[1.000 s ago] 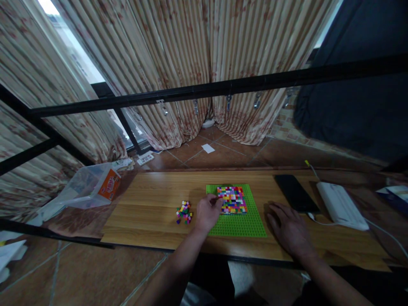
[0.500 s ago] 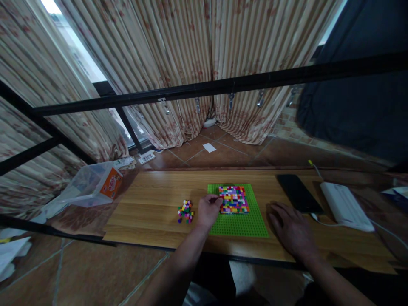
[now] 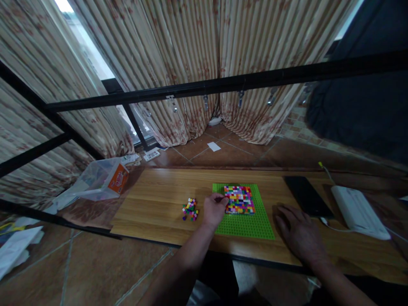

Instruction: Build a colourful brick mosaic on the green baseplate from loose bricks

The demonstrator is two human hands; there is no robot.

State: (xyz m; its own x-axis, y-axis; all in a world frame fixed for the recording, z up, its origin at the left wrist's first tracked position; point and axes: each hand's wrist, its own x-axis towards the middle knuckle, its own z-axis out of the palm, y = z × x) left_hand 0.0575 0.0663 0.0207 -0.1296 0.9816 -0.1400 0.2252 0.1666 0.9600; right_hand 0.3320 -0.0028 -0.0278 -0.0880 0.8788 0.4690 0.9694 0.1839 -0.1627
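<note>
My left hand (image 3: 214,210) is closed in a pinch at the left edge of a block of small multicoloured bricks (image 3: 239,199). Whatever its fingertips hold is hidden or too small to make out. The bricks are packed together on the far part of a green studded baseplate (image 3: 245,227). Left of that hand lies a loose pile of small coloured bricks (image 3: 190,209) on the wood. My right hand (image 3: 298,231) rests on the table to the right of the baseplate, its fingers stretched out and slightly bent, holding nothing.
A black phone (image 3: 307,196) with a white cable and a white power strip or adapter (image 3: 359,212) lie on the wooden table (image 3: 159,191) at right. Past its left end stands a clear plastic box (image 3: 102,180) with an orange label. A black rail (image 3: 197,88) crosses beyond the table.
The whole view has shifted, so things appear slightly further right. My left hand stays pinched at the bricks' left edge, and my right hand stays on the table.
</note>
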